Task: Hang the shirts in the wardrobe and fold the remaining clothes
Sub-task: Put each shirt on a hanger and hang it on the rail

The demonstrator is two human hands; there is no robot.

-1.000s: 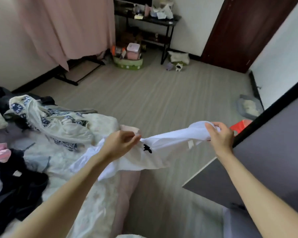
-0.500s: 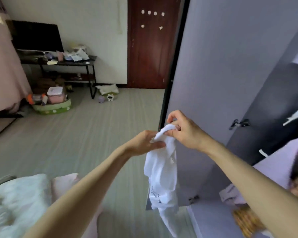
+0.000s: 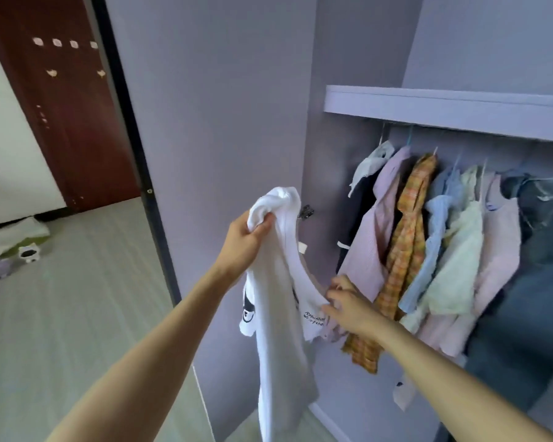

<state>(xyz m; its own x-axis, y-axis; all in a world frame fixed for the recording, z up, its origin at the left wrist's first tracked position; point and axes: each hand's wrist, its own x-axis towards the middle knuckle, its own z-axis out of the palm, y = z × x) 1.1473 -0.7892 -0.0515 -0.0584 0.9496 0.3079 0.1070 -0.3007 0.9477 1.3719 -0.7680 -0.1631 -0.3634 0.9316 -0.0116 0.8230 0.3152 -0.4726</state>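
Left hand (image 3: 248,240) grips the bunched top of a white cotton T-shirt with black print (image 3: 278,314), held up before the open lilac wardrobe (image 3: 444,106). Right hand (image 3: 348,306) pinches the shirt's neckline edge. Hung shirts, including an orange plaid shirt (image 3: 406,250), occupy the rail beneath the wardrobe's shelf edge.

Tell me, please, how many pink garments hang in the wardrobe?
2: one pink shirt near the left end beside the orange plaid shirt, another pink garment further right beside the dark clothes; others may be hidden.
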